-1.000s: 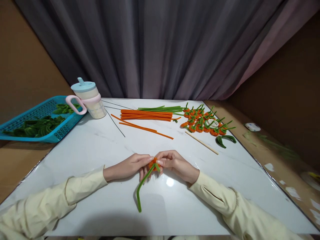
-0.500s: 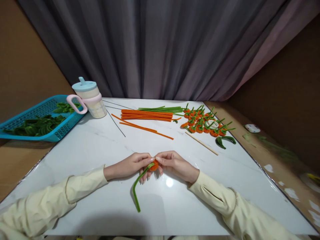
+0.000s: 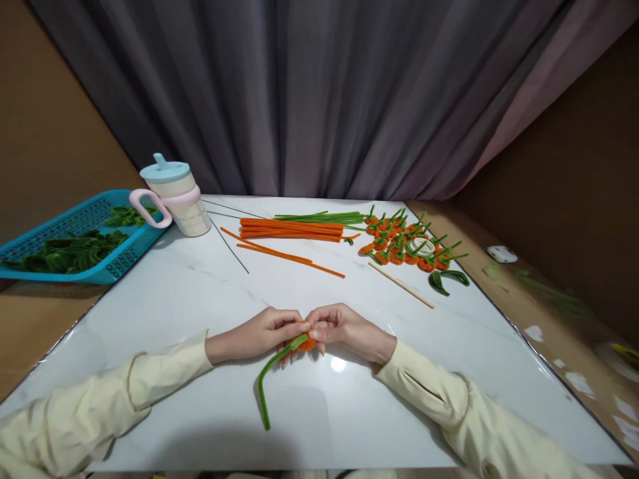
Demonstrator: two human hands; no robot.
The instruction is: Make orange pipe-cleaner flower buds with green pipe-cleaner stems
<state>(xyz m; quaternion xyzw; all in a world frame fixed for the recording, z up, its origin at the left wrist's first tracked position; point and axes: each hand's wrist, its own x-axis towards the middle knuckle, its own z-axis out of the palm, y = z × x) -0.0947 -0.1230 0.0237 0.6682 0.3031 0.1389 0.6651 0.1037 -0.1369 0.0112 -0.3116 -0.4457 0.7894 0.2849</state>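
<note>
Between both hands, above the front middle of the table, is a small orange pipe-cleaner pumpkin (image 3: 307, 344). A long green pipe cleaner (image 3: 260, 389) runs from it, bending down toward the table's front edge. My left hand (image 3: 279, 330) is closed, its thumb and fingers pinching the pumpkin and the green end on the left side. My right hand (image 3: 332, 327) is closed too, pinching the pumpkin from the right with thumb and forefinger. The fingers partly hide the pumpkin.
Orange pipe cleaners (image 3: 292, 229) and green pipe cleaners (image 3: 324, 217) lie at the back. Several finished pumpkins (image 3: 398, 256), a white tape roll (image 3: 421, 247) and a wooden stick (image 3: 401, 286) are at right. A lidded cup (image 3: 192, 216) and a blue basket (image 3: 107, 271) with green pieces stand left.
The green pipe cleaner's free end has swung left and slightly down. The pumpkin has turned a little in my fingers, and both hands have shifted slightly.
</note>
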